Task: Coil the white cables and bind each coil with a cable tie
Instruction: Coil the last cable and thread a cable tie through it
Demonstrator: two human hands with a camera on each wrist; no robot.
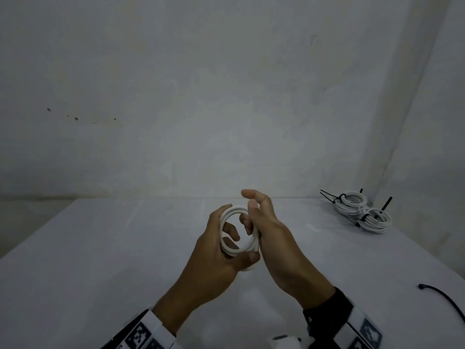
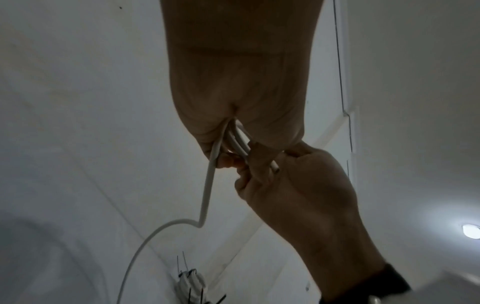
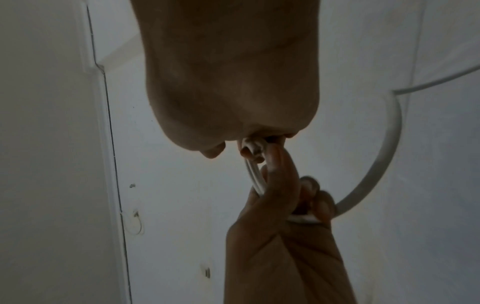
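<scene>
White round-section cable (image 1: pixel 237 233), wound into a small ring of several turns, is held upright above the middle of the pale table (image 1: pixel 100 260), between both hands. The left hand (image 1: pixel 216 250) grasps the coil from its left and lower side, fingers curled through the ring and thumb across the bottom turns — a hold that, by my reading, keeps the loops stacked so they cannot spring apart. The right hand (image 1: pixel 269 235) pinches the ring's right side, with its index finger and thumb lifted clear above. In the left wrist view a loose tail of the same cable (image 2: pixel 207 189) hangs from the bundle and curves away, so winding seems unfinished. Near the table's far right corner lie two finished white coils (image 1: pixel 362 212), touching each other, each cinched with a black tie. A loose black cable tie (image 1: pixel 445 301) waits at the right edge — probably for this coil.
</scene>
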